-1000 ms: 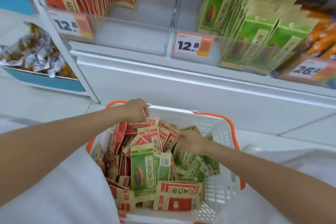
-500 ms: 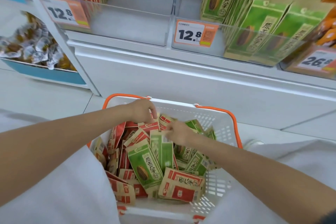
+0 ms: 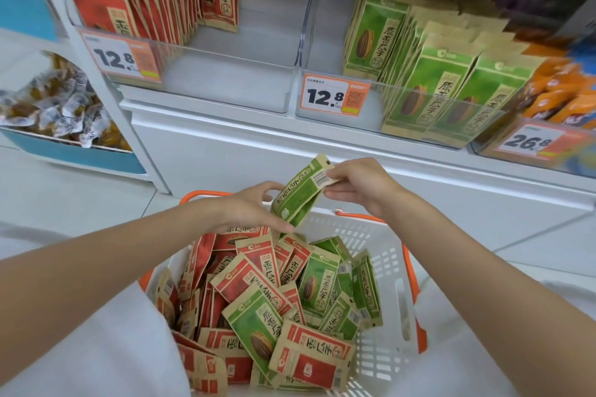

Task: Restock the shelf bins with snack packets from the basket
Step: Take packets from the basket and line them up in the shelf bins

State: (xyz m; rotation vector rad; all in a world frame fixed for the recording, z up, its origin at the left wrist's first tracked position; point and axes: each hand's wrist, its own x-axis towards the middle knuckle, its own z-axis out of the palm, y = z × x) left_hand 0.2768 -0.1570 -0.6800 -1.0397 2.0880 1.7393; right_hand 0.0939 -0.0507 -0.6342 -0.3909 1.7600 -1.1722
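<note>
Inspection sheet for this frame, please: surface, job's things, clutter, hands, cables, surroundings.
Surface: white tiled floor, with a white basket with orange handles below the shelf.
Job's things: one green packet held above the basket; heaped packets, red and green, inside it; red bin filled only on its left; green bin has free space at its left.
Clutter: nothing seen.
Hands: left hand grips the green packet's lower end; right hand pinches its upper end.
Cables: nothing seen.
Surroundings: wrapped sweets in a bin at left, orange packets at right, price label reading 12.8.
</note>
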